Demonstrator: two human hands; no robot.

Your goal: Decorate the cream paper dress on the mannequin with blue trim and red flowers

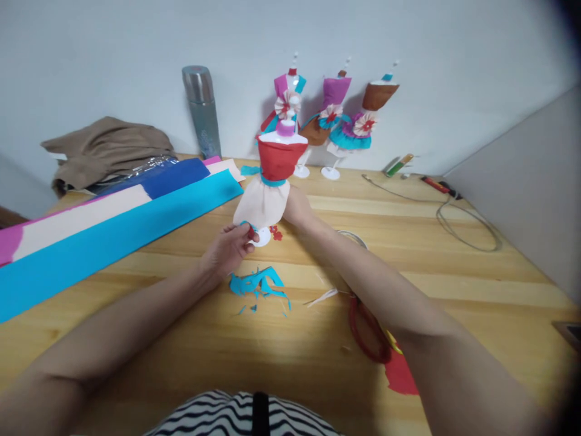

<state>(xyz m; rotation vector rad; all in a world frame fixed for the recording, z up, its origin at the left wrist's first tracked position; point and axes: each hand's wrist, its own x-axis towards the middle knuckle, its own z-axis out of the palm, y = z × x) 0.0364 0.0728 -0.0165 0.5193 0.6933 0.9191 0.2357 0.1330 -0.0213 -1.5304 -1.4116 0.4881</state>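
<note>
A small dress form point(282, 158) stands upright in front of me, with a red top, a blue waistband and a pale pink skirt point(261, 203). Beside the skirt's lower left edge, my left hand point(233, 243) has its fingers closed on a small red and blue piece point(249, 229). Behind the skirt's right side is my right hand point(297, 206), its fingers hidden. Small red flower cutouts point(276, 234) lie by the white base point(261, 237). Blue paper scraps point(258, 283) lie nearer to me.
Three dressed forms point(336, 94) stand by the wall. Paper sheets point(122, 221), a brown cloth point(109, 148) and a flask point(203, 112) are at left. Red-handled scissors point(370, 332) and red paper point(402, 374) lie by my right forearm. A cable point(447, 224) and glue tube point(399, 165) are at right.
</note>
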